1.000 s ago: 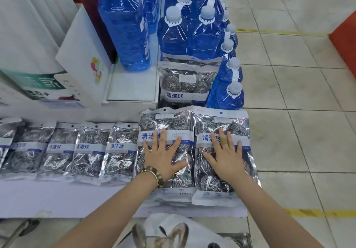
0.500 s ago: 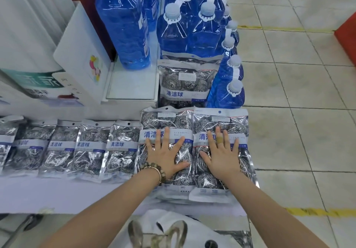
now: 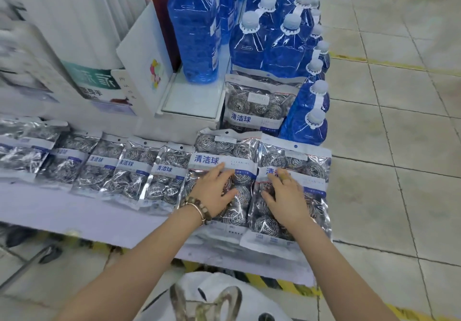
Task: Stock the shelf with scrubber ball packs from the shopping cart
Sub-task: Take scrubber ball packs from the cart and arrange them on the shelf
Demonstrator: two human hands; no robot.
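Two large scrubber ball packs lie side by side on the low white shelf (image 3: 74, 213) at its right end. My left hand (image 3: 214, 188), with a bead bracelet on the wrist, rests palm down on the left pack (image 3: 239, 153). On the right pack (image 3: 309, 168) my right hand (image 3: 284, 196) lies flat, fingers close together. Neither hand wraps around a pack. A third large pack (image 3: 252, 111) leans upright behind them against the bottles. A row of smaller packs (image 3: 129, 168) overlaps along the shelf to the left.
Tall blue liquid bottles (image 3: 192, 33) stand crowded on a raised step behind the packs. A white box (image 3: 144, 66) and white cartons stand at the back left. A white bag (image 3: 212, 295) sits below my arms. Tiled floor (image 3: 399, 146) lies to the right.
The fingers of both hands have drawn together from a wide spread while staying on the two packs. The camera view has shifted closer and slightly right.
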